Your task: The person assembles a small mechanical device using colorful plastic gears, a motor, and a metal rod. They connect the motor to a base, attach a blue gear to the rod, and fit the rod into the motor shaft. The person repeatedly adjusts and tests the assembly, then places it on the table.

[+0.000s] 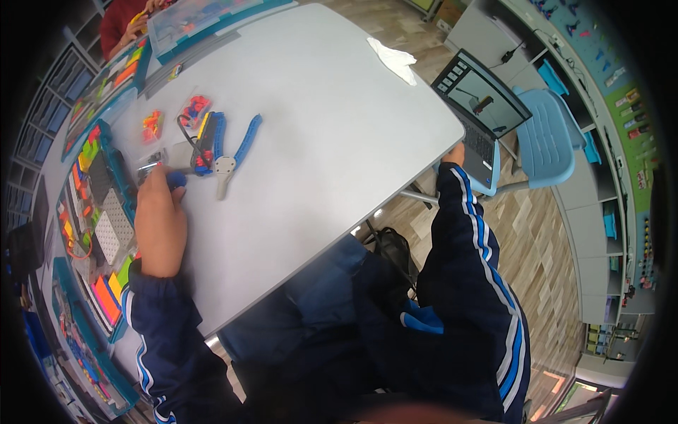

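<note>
On the left of the white table, my left hand (pixel 161 230) is closed with its fingertips at a small dark blue piece (pixel 176 181), which shows between fingers and thumb. Just beyond lies a partly built model (pixel 205 145) of blue, yellow and red parts with a dark cable. Beside it, two blue beams (pixel 240 145) meet at a light grey round joint (pixel 224 165), spread in a V. My right hand (pixel 453 154) is past the table's right edge, by the keyboard side of an open laptop (pixel 474 134); its fingers are mostly hidden.
Small clear packs of red pieces (pixel 194 109) and orange pieces (pixel 152 126) lie past the model. A teal tray (pixel 106 141) of coloured building parts lines the left. White crumpled tissue (pixel 393 60) lies at the far edge. The laptop rests on a blue chair. Someone in red sits far left.
</note>
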Tool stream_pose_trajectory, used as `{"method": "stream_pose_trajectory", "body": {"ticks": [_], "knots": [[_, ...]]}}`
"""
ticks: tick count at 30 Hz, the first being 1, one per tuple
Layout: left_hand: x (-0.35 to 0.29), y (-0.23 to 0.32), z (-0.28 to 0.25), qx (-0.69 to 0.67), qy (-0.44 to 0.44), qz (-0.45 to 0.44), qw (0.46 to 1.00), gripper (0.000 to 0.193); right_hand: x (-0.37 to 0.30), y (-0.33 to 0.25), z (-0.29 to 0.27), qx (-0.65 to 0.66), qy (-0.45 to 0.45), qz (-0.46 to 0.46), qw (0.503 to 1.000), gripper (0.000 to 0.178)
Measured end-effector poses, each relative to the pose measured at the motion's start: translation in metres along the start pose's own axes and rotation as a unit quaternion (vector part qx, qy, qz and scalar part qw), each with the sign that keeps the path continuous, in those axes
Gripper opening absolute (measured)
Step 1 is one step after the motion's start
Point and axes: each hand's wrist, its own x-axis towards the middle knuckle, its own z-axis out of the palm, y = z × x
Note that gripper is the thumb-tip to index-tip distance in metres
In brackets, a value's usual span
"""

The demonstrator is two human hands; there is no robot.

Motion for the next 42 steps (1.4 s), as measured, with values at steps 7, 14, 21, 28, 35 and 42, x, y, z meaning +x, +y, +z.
{"method": "stream_pose_trajectory", "body": {"ticks": [7,14,21,28,35,42], "knots": [[0.004,-0.002,-0.009,-0.044,0.110,-0.029,0.992,0.024,0.063,-0.097,-0.103,0.321,0.255,-0.045,0.911,0.017],[0.012,-0.006,-0.011,-0.318,0.165,0.023,0.933,0.025,0.008,-0.366,-0.218,0.483,0.003,-0.288,0.827,0.019],[0.019,-0.016,-0.015,-0.617,0.018,-0.027,0.786,0.027,-0.083,-0.564,-0.165,0.395,-0.223,-0.563,0.691,0.031],[0.019,-0.029,-0.012,-0.597,0.072,-0.062,0.796,0.027,-0.139,-0.579,-0.135,0.407,-0.275,-0.524,0.696,0.018],[0.019,-0.018,-0.015,-0.628,0.172,-0.084,0.755,0.023,-0.158,-0.569,-0.136,0.528,-0.307,-0.406,0.680,0.011],[0.019,-0.025,-0.030,-0.642,0.157,-0.086,0.745,0.022,-0.154,-0.565,-0.149,0.572,-0.538,-0.206,0.585,0.016]]}}
